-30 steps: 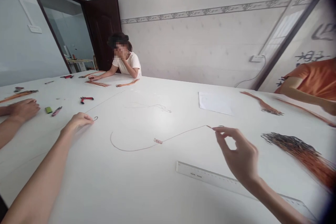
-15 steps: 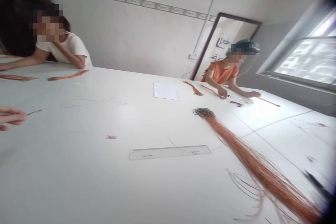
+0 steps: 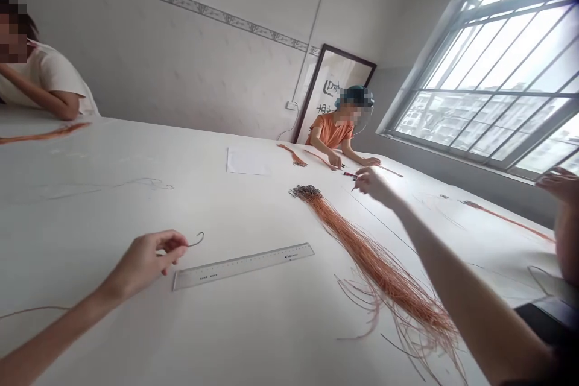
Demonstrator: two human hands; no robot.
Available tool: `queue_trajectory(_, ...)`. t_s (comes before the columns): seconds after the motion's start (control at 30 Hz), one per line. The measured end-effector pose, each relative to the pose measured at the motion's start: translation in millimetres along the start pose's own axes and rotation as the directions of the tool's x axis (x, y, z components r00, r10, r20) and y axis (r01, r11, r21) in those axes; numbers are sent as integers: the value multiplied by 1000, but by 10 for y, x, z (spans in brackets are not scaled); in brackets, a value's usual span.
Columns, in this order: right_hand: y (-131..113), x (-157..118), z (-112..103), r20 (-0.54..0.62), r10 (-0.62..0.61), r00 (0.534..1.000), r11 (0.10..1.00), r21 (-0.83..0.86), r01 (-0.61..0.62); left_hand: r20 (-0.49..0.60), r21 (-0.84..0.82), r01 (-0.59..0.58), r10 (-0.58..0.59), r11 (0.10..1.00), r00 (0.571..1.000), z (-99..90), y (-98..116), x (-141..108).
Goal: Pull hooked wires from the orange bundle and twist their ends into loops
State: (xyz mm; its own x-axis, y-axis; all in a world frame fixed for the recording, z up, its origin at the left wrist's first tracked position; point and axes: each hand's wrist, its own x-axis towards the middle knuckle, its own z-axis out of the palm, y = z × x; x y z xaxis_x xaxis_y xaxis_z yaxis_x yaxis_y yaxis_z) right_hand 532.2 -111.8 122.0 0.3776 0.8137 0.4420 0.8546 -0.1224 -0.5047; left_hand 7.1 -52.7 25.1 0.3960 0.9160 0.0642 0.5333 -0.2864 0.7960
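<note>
- While the left hand (image 3: 142,262) hovers over the counter (image 3: 253,338), its fingers (image 3: 169,244) are closed in a tight pinch on a thin hooked wire (image 3: 196,240). The hook curls out just past the fingertips, just above the left end of the clear ruler (image 3: 242,266).
- Right hand (image 3: 373,186): raised beyond the ruler's right end. Its thumb and forefinger (image 3: 364,178) are drawn in around a thin dark tip (image 3: 353,188), but blur hides whether that tip is gripped. A small red piece (image 3: 349,174) sits just beside it.
- Copper-coloured wire bundle (image 3: 362,247): beyond and right of the ruler, with dark ends gathered at the far end and loose strands fanning out toward the near side.
- Handling, as judged: a pinch close to the hook should give the best control of a wire this thin. Keeping it up off the ruler's edge and away from the loose strands should help avoid snags or kinks.
- Further from the ruler: a sheet of white paper (image 3: 248,160) and a faint loose wire (image 3: 136,184) lie on the counter.
- Others: a co-worker in an orange shirt (image 3: 330,131) works at the far end, and another person's hand (image 3: 556,184) shows at the right edge.
</note>
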Motion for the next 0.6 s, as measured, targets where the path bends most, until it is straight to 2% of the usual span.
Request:
queue_trajectory(0.1, 155, 57, 574, 131, 76, 989, 994, -91, -64, 10, 28, -56, 56, 998, 998, 179, 46, -36)
queue_trajectory(0.2, 198, 157, 900, 192, 61, 979, 988, -149, -33, 5, 39, -78, 78, 996, 997, 235, 20, -54)
queue_trajectory(0.43, 196, 420, 1238, 249, -65, 966, 978, -174, 111, -7, 1, -63, 63, 998, 998, 285, -167, -16)
queue_trajectory(0.6, 214, 342, 1317, 215, -120, 969, 974, -165, 157, 10, 13, -49, 49, 999, 999, 287, -158, -33)
